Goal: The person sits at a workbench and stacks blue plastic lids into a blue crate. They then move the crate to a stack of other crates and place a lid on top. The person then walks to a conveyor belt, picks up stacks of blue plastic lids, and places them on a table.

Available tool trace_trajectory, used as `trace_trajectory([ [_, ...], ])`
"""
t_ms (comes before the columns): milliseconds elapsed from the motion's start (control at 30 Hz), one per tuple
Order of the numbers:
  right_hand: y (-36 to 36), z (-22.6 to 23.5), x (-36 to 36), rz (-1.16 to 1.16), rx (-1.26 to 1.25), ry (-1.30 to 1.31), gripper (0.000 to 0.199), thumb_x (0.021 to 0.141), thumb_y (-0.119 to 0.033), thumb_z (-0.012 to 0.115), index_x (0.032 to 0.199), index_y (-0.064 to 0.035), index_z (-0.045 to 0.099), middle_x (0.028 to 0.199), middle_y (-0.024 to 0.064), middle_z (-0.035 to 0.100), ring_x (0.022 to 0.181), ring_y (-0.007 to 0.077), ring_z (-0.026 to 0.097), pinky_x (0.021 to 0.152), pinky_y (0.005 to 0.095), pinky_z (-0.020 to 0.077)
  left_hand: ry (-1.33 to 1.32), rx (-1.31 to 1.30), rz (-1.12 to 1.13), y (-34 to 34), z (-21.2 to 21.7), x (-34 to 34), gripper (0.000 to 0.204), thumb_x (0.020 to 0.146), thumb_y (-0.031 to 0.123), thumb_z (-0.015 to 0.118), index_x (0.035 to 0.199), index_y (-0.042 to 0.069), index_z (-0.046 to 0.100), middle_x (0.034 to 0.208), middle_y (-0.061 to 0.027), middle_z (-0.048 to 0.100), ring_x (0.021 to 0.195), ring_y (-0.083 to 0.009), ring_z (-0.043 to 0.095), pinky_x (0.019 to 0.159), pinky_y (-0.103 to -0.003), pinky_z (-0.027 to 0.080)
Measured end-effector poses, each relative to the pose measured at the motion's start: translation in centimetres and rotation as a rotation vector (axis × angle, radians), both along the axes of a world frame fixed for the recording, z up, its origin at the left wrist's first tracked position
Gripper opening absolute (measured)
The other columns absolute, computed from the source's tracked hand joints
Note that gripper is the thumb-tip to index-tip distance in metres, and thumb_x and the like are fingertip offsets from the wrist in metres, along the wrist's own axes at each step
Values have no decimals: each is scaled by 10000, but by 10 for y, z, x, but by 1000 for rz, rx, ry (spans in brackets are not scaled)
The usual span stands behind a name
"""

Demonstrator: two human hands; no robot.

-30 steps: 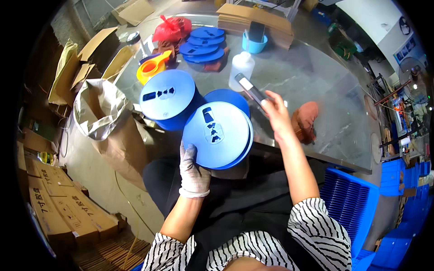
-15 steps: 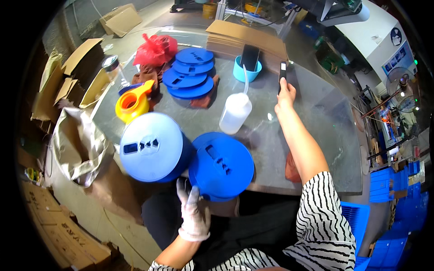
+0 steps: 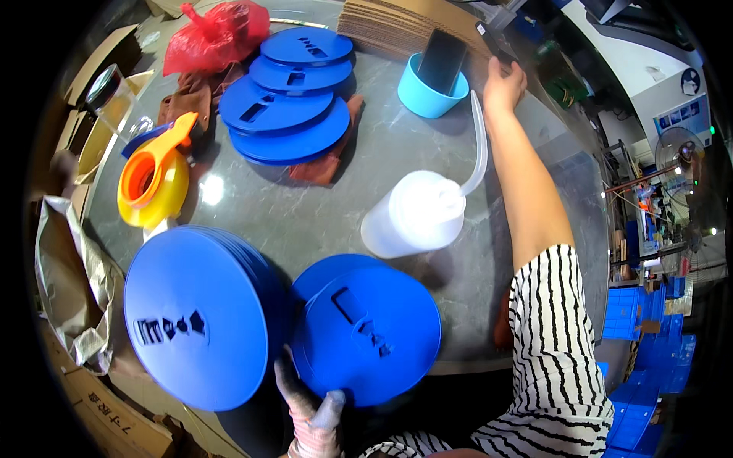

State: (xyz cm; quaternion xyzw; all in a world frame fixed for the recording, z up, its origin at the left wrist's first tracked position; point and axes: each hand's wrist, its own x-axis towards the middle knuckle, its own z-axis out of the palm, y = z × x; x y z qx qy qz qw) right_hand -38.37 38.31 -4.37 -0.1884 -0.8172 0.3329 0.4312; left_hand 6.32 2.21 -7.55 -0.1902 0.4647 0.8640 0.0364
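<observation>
landmark: white bottle (image 3: 412,217). on its near side, the gloved left hand (image 3: 313,427) grasps the lower-left rim of a blue reel (image 3: 374,332). beyond the bottle, to its right, the bare right hand (image 3: 504,88) clasps a slim dark object (image 3: 497,42).

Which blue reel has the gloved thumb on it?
The front reel, right of the left stack: the thumb of the gloved left hand overlaps its lower rim; that stack and the far discs have none.

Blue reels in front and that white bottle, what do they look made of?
The blue reels look like smooth plastic, going by their soft sheen and crisp cutouts. The white bottle is probably plastic, given its milky, seemingly translucent wall.
</observation>
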Motion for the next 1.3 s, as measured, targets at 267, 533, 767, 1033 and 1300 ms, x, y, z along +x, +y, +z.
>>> trace_trajectory([
  [267,-42,35,148,271,-541,-168,664,900,-450,510,1383,-69,261,1388,179,301,1248,270,355,992,434,336,40,-91,-118,-6,19,5,777,874,169,569,1449,48,61,1480,-163,122,1347,-278,182,1105,-396,148],
  [533,-143,-8,371,742,-849,-654,572,947,-429,435,1364,-43,374,1403,123,384,1294,227,349,1051,377,280,40,-492,-154,-3,7,15,748,927,396,459,1455,58,52,1461,-226,182,1325,-327,265,1095,-378,200],
  [767,-190,-29,437,677,-868,-207,385,985,-247,405,1282,-3,441,1294,114,471,1185,200,452,1015,324,340,22,-272,-39,11,31,31,730,911,362,473,1446,52,85,1428,-238,255,1281,-349,345,1063,-402,289],
  [1033,-207,36,458,749,-955,98,368,991,-258,379,1253,-8,440,1231,123,508,1107,215,515,945,341,425,331,-138,164,23,59,63,696,915,391,520,1413,86,142,1367,-179,323,1227,-267,363,1027,-387,311],
  [1300,-294,93,357,996,-1072,-71,498,990,-407,341,1160,20,532,1134,117,579,1044,185,552,926,309,432,328,-350,347,-51,138,28,835,912,454,495,1400,-37,28,1354,-215,303,1232,-262,347,1043,-339,266],
])
